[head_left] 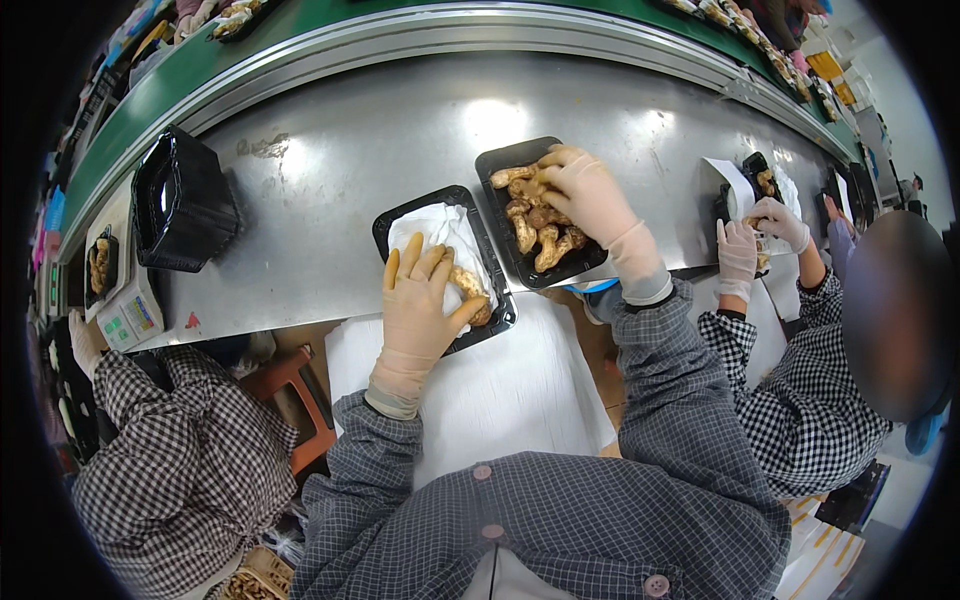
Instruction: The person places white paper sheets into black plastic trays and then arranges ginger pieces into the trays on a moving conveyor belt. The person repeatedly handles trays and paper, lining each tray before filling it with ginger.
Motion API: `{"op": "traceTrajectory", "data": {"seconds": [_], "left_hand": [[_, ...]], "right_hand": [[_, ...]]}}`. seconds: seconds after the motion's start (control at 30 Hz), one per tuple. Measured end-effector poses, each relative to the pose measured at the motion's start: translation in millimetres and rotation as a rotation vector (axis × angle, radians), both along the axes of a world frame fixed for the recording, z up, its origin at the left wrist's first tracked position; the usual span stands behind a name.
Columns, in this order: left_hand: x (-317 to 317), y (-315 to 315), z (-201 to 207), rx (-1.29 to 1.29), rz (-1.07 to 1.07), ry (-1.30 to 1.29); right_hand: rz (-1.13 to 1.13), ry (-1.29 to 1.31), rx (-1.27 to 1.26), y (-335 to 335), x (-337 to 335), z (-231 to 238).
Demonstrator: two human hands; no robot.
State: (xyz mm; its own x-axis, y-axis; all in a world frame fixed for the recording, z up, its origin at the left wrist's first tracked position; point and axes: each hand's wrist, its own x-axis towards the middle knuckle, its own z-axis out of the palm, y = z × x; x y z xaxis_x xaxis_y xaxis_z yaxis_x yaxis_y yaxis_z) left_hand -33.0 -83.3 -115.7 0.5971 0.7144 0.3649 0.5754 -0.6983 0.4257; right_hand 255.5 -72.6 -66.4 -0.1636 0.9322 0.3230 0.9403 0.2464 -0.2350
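My left hand (420, 305), in a thin pale glove, lies over a black plastic tray (507, 300) lined with white cloth or paper (437, 220). Its fingers are spread on the lining, and a brown-and-cream mushroom (468, 283) rests between thumb and forefinger. To the right, a second black tray (500, 160) holds several thick-stemmed mushrooms (550, 245). My right hand (590, 195), also gloved, reaches into that tray from its right side. The fingers curl around a mushroom (540, 192) near the tray's upper part; the fingertips partly hide it.
Stacked black trays (185, 205) stand at the left, beside a scale (135, 310) bearing a filled tray. Beyond the steel table (390, 110) runs a green conveyor (290, 40). Co-workers sit close on both sides; the right one's gloved hands (740, 255) handle mushrooms. White sheeting (520, 390) hangs before me.
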Motion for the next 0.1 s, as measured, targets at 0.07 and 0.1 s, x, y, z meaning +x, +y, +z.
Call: {"op": "traceTrajectory", "data": {"seconds": [0.07,0.1], "left_hand": [[-1.6,0.4,-1.3,-0.003,0.004,0.002],[-1.0,0.4,-1.0,-0.004,0.004,0.0]], "right_hand": [[-0.093,0.451,-0.112,1.5,2.2,10.7],[-0.094,0.449,-0.113,1.4,2.7,11.5]]}}
